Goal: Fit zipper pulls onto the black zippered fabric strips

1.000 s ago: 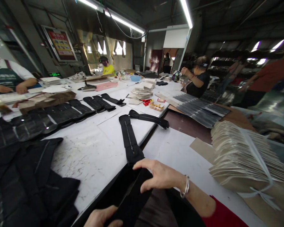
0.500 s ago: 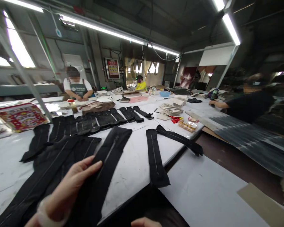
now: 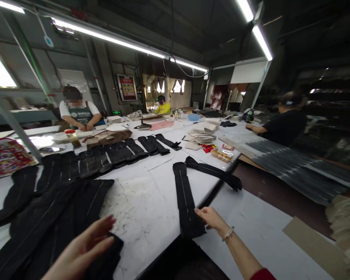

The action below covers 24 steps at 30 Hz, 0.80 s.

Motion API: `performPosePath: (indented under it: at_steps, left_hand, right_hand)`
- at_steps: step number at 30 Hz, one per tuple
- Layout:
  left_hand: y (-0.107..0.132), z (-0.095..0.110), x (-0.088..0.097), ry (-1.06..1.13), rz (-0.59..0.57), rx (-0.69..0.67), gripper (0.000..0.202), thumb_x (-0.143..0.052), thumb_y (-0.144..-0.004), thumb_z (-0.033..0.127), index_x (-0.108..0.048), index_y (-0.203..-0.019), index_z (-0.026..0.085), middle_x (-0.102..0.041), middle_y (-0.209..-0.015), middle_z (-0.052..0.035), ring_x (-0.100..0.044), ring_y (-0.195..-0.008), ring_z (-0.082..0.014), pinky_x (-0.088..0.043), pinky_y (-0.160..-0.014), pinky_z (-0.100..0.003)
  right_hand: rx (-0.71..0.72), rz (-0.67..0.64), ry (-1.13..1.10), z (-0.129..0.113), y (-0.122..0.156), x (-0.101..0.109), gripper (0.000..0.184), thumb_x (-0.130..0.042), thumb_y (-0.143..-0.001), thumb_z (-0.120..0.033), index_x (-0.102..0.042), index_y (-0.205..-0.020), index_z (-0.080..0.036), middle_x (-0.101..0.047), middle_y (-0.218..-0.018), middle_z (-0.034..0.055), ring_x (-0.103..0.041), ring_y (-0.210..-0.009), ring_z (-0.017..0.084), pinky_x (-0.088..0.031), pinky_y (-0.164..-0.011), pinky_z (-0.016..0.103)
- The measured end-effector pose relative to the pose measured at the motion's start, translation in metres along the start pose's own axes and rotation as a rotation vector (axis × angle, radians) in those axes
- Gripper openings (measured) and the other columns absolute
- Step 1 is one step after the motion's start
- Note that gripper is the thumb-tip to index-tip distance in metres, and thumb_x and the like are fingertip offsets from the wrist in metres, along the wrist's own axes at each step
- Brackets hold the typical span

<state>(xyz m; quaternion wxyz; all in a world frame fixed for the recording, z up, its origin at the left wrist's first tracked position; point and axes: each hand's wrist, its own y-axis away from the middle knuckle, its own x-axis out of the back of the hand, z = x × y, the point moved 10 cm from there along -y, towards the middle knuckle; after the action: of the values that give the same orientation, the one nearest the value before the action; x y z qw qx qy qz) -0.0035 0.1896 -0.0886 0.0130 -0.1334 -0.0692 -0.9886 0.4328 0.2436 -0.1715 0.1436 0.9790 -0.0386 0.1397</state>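
My right hand point(image 3: 211, 219) has its thumb and fingers pinched on the edge of a black zippered strip point(image 3: 184, 190) lying at the table's near corner. A second black strip point(image 3: 214, 172) slants away just behind it, toward the right. My left hand point(image 3: 86, 247), a little blurred, hovers with its fingers stretched out and holds nothing. Under and beside it lies a heap of overlapping black zippered pieces point(image 3: 49, 217). Farther back, a row of similar black strips point(image 3: 116, 153) lies side by side on the white table point(image 3: 151, 198).
A grey pole point(image 3: 16, 124) rises at the left by a red patterned bag point(image 3: 7, 157). A red-lidded jar point(image 3: 72, 138), stacked pale pieces point(image 3: 201, 134) and a packet of food point(image 3: 222, 155) stand farther off. Co-workers sit across the table and at the right.
My left hand has let go of the black zippered strip, now down on the heap. My right hand has come up and taken the edge of another strip. The view has turned rightward.
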Motion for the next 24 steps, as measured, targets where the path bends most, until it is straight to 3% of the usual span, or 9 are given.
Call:
performPosePath:
  at_steps: [2, 4, 8, 11, 14, 17, 19, 21, 24]
  left_hand:
    - [-0.001, -0.01, -0.078, 0.152, -0.172, 0.07, 0.066, -0.087, -0.057, 0.05, -0.068, -0.113, 0.02, -0.069, -0.127, -0.0145, -0.06, -0.121, -0.0361, -0.052, -0.099, -0.043]
    - [-0.012, -0.015, -0.13, 0.299, -0.232, 0.154, 0.066, -0.092, -0.052, 0.042, -0.069, -0.109, 0.017, -0.069, -0.126, -0.0166, -0.059, -0.122, -0.0351, -0.048, -0.104, -0.042]
    - [-0.053, -0.019, -0.194, 0.452, -0.329, 0.359, 0.05, -0.084, -0.067, 0.046, -0.068, -0.101, 0.012, -0.076, -0.103, -0.0162, -0.071, -0.098, -0.0292, -0.057, -0.086, -0.035]
    - [-0.081, -0.017, -0.228, 0.512, -0.43, 0.441, 0.036, -0.071, -0.082, 0.043, -0.069, -0.088, 0.008, -0.076, -0.076, -0.0139, -0.074, -0.068, -0.0247, -0.06, -0.066, -0.033]
    - [-0.096, -0.02, -0.246, 0.568, -0.451, 0.461, 0.013, -0.072, -0.08, 0.022, -0.067, -0.082, 0.009, -0.074, -0.064, -0.0086, -0.072, -0.057, -0.0212, -0.059, -0.059, -0.029]
    - [-0.099, -0.025, -0.247, 0.6, -0.443, 0.445, 0.01, -0.073, -0.075, 0.012, -0.067, -0.083, 0.011, -0.074, -0.062, -0.0061, -0.071, -0.052, -0.0193, -0.057, -0.054, -0.026]
    - [-0.097, -0.025, -0.24, 0.604, -0.442, 0.435, 0.014, -0.076, -0.073, 0.011, -0.068, -0.084, 0.01, -0.075, -0.063, -0.0066, -0.071, -0.052, -0.0186, -0.057, -0.053, -0.024]
    - [-0.091, -0.019, -0.23, 0.604, -0.454, 0.424, 0.019, -0.08, -0.069, 0.012, -0.069, -0.085, 0.01, -0.076, -0.064, -0.0074, -0.071, -0.052, -0.0185, -0.057, -0.052, -0.023]
    - [-0.075, -0.004, -0.205, 0.602, -0.484, 0.403, 0.031, -0.085, -0.065, 0.017, -0.07, -0.091, 0.01, -0.077, -0.07, -0.0088, -0.074, -0.06, -0.0211, -0.059, -0.057, -0.025]
  right_hand:
    - [-0.017, -0.064, -0.082, 0.008, 0.0, -0.022, 0.045, -0.073, -0.062, -0.059, -0.055, -0.057, -0.017, -0.054, -0.049, -0.0019, -0.056, -0.051, 0.016, -0.045, -0.054, 0.029]
    - [0.008, -0.126, -0.175, 0.004, 0.009, -0.043, 0.05, -0.073, -0.06, -0.064, -0.059, -0.065, -0.016, -0.061, -0.057, 0.0012, -0.061, -0.058, 0.017, -0.049, -0.06, 0.031]
    - [0.09, -0.295, -0.272, -0.02, 0.047, -0.085, 0.065, -0.068, -0.064, -0.071, -0.068, -0.092, -0.012, -0.071, -0.08, 0.0094, -0.068, -0.076, 0.021, -0.053, -0.077, 0.036]
    - [0.134, -0.388, -0.189, -0.029, 0.074, -0.109, 0.065, -0.065, -0.07, -0.07, -0.071, -0.095, -0.01, -0.072, -0.08, 0.0109, -0.069, -0.075, 0.023, -0.054, -0.073, 0.036]
    - [0.16, -0.347, 0.036, -0.025, 0.07, -0.103, 0.057, -0.06, -0.079, -0.065, -0.074, -0.082, -0.009, -0.072, -0.07, 0.0106, -0.069, -0.071, 0.025, -0.055, -0.066, 0.036]
    - [0.224, -0.121, 0.305, -0.032, 0.026, -0.049, 0.041, -0.055, -0.089, -0.047, -0.073, -0.099, -0.011, -0.074, -0.101, 0.0142, -0.065, -0.103, 0.03, -0.05, -0.089, 0.041]
    - [0.267, 0.043, 0.461, -0.043, -0.013, -0.006, 0.043, -0.053, -0.093, -0.035, -0.06, -0.128, -0.013, -0.053, -0.142, 0.0165, -0.04, -0.137, 0.03, -0.032, -0.111, 0.042]
    - [0.262, 0.138, 0.599, -0.049, -0.053, 0.026, 0.05, -0.055, -0.093, -0.033, -0.051, -0.138, -0.012, -0.036, -0.154, 0.0166, -0.022, -0.146, 0.031, -0.019, -0.118, 0.046]
    - [0.235, 0.177, 0.724, -0.048, -0.1, 0.047, 0.049, -0.059, -0.093, -0.036, -0.05, -0.137, -0.018, -0.037, -0.153, 0.0124, -0.028, -0.143, 0.033, -0.018, -0.116, 0.059]
